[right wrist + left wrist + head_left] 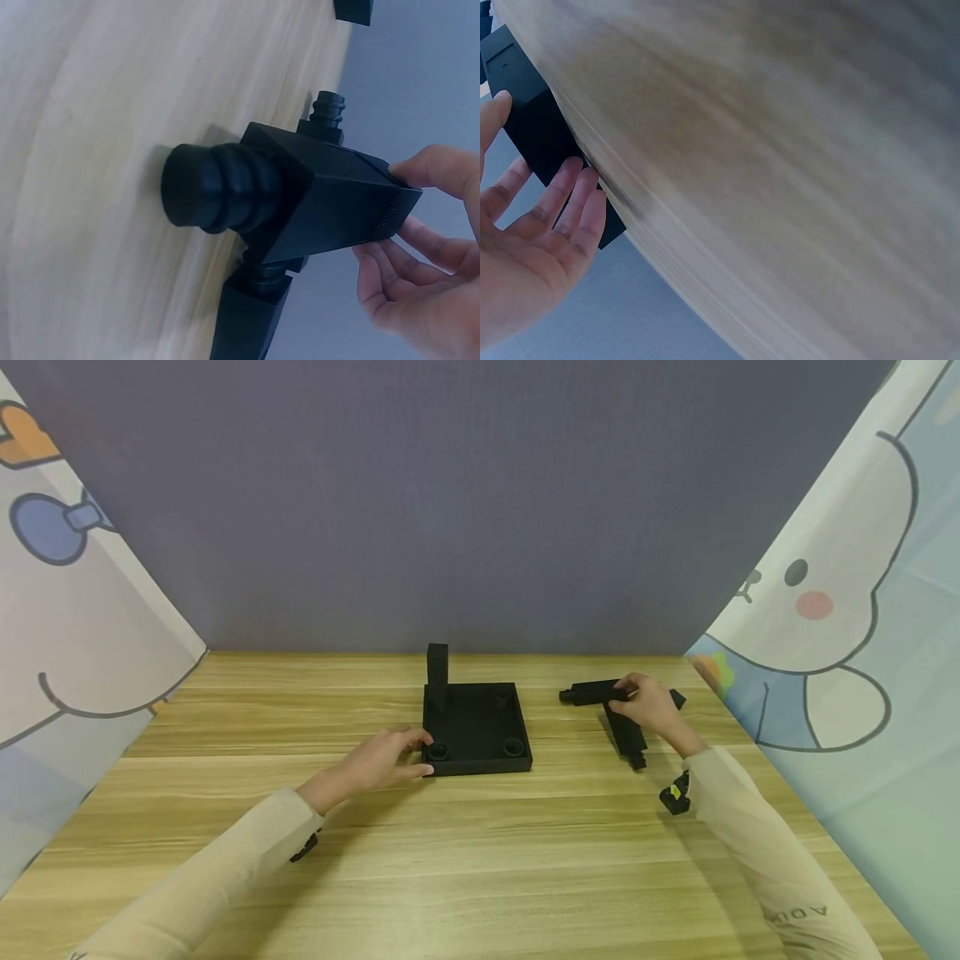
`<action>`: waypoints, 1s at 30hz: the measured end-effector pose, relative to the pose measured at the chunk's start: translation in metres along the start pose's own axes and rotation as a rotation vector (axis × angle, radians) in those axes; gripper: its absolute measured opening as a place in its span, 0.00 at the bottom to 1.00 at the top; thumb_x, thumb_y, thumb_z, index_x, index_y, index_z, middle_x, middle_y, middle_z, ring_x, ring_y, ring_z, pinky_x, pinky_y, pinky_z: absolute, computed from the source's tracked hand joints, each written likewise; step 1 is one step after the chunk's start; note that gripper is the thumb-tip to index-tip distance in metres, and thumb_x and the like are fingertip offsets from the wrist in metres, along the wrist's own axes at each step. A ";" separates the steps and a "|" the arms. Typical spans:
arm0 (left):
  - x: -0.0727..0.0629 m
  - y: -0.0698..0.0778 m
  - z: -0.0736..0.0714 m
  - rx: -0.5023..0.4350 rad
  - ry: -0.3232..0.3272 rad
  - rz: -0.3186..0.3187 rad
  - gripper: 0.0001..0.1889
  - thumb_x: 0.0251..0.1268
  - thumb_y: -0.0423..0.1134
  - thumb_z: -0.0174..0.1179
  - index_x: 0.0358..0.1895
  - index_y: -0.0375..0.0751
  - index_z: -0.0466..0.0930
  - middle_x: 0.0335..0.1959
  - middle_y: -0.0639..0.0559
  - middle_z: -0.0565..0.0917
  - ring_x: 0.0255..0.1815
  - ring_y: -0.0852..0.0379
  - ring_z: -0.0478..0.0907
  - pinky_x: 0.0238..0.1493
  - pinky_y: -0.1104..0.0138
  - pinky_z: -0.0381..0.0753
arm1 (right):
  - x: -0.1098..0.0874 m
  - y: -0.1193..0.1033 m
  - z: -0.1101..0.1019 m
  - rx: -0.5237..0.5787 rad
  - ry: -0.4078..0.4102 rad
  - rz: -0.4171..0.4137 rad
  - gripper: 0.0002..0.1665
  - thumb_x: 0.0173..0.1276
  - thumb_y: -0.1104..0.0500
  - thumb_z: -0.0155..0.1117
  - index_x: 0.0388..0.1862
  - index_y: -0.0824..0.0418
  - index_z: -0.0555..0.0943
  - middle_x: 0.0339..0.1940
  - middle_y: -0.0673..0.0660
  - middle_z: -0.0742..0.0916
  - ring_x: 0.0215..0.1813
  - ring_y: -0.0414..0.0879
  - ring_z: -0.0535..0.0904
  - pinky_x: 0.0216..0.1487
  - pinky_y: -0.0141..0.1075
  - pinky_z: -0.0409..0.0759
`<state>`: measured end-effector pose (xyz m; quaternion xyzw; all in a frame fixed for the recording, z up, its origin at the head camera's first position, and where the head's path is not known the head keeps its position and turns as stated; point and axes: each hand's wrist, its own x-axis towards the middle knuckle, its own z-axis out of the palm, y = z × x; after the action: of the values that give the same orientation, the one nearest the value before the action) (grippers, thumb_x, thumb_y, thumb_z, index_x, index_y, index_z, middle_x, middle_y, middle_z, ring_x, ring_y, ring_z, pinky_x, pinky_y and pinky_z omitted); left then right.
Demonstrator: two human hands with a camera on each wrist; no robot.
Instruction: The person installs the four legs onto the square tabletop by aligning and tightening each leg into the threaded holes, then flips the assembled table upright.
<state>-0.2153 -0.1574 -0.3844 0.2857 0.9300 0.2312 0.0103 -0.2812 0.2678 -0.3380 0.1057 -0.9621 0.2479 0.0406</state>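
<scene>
A square black tray-like base with raised rims lies on the wooden table, round sockets at its front corners. At its back left corner a black leg stands upright. My left hand touches the base's front left corner, fingers and thumb spread and loosely bent. At right, my right hand pinches the plain end of another black leg, whose ribbed round peg points left in the head view. Beneath that leg lies a further black leg; one more black leg shows partly behind my right hand.
The wooden table reaches back to a dark grey panel. Cartoon-printed sheets stand along both sides. Small black devices are worn at both wrists, the right one with a yellow patch.
</scene>
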 end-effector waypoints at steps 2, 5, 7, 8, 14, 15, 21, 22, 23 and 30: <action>0.000 0.000 0.000 0.001 0.002 0.002 0.22 0.57 0.52 0.61 0.52 0.45 0.75 0.48 0.47 0.80 0.45 0.52 0.78 0.44 0.59 0.79 | 0.000 0.000 -0.001 0.003 0.008 -0.013 0.22 0.61 0.59 0.61 0.51 0.71 0.74 0.48 0.72 0.79 0.45 0.63 0.78 0.39 0.49 0.78; 0.000 0.000 0.000 0.003 0.004 0.002 0.22 0.57 0.52 0.61 0.52 0.45 0.75 0.48 0.47 0.79 0.45 0.52 0.78 0.44 0.59 0.79 | 0.000 0.000 -0.002 0.004 0.017 -0.027 0.22 0.61 0.59 0.61 0.51 0.71 0.74 0.47 0.71 0.79 0.44 0.62 0.78 0.38 0.49 0.79; 0.000 0.000 0.000 0.003 0.006 0.003 0.22 0.57 0.51 0.61 0.52 0.45 0.75 0.48 0.46 0.79 0.45 0.52 0.78 0.44 0.59 0.79 | 0.000 0.000 -0.003 0.001 0.021 -0.029 0.21 0.61 0.60 0.61 0.50 0.70 0.74 0.47 0.71 0.79 0.44 0.62 0.78 0.37 0.48 0.79; 0.000 0.000 0.000 0.004 0.007 0.003 0.22 0.57 0.51 0.61 0.52 0.45 0.75 0.48 0.46 0.79 0.45 0.52 0.78 0.44 0.59 0.79 | 0.000 -0.001 -0.004 0.001 0.022 -0.031 0.21 0.61 0.60 0.61 0.51 0.70 0.74 0.47 0.71 0.79 0.44 0.62 0.78 0.37 0.48 0.79; 0.001 0.000 0.001 0.004 0.007 0.005 0.21 0.58 0.51 0.61 0.52 0.44 0.75 0.47 0.46 0.79 0.45 0.51 0.78 0.43 0.59 0.79 | 0.001 -0.003 -0.007 0.027 0.044 -0.037 0.21 0.61 0.59 0.61 0.50 0.69 0.74 0.48 0.70 0.79 0.45 0.63 0.78 0.39 0.49 0.79; 0.001 0.000 0.001 0.004 0.007 0.004 0.21 0.58 0.51 0.61 0.52 0.44 0.75 0.48 0.46 0.79 0.45 0.51 0.78 0.43 0.59 0.79 | 0.002 -0.003 -0.007 0.033 0.051 -0.038 0.20 0.61 0.60 0.61 0.50 0.69 0.74 0.48 0.70 0.79 0.46 0.63 0.78 0.39 0.50 0.79; 0.001 0.000 0.001 0.012 0.009 0.005 0.22 0.57 0.52 0.61 0.52 0.45 0.75 0.48 0.46 0.79 0.45 0.51 0.78 0.43 0.60 0.79 | 0.004 -0.006 -0.009 0.058 0.080 -0.028 0.21 0.61 0.60 0.61 0.51 0.67 0.75 0.51 0.69 0.79 0.47 0.63 0.78 0.43 0.52 0.78; 0.001 0.000 0.001 0.012 0.008 0.006 0.22 0.57 0.52 0.61 0.52 0.45 0.75 0.48 0.46 0.79 0.45 0.51 0.78 0.43 0.60 0.79 | 0.004 -0.007 -0.009 0.062 0.081 -0.025 0.21 0.61 0.60 0.61 0.52 0.67 0.75 0.51 0.69 0.79 0.48 0.63 0.78 0.43 0.53 0.78; 0.001 0.000 0.001 0.011 0.008 0.005 0.22 0.57 0.52 0.61 0.52 0.45 0.75 0.48 0.46 0.79 0.45 0.51 0.78 0.43 0.60 0.79 | 0.004 -0.008 -0.009 0.067 0.079 -0.022 0.22 0.61 0.59 0.61 0.53 0.67 0.75 0.52 0.69 0.79 0.48 0.63 0.78 0.43 0.53 0.78; 0.002 0.000 0.001 0.007 0.007 -0.002 0.22 0.57 0.53 0.60 0.52 0.46 0.75 0.48 0.47 0.79 0.45 0.52 0.78 0.43 0.60 0.79 | 0.007 -0.011 -0.010 0.094 0.083 -0.020 0.23 0.62 0.57 0.60 0.55 0.65 0.74 0.55 0.69 0.77 0.52 0.64 0.76 0.46 0.55 0.77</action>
<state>-0.2169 -0.1561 -0.3850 0.2837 0.9312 0.2289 0.0062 -0.2850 0.2623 -0.3237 0.1068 -0.9458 0.2966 0.0780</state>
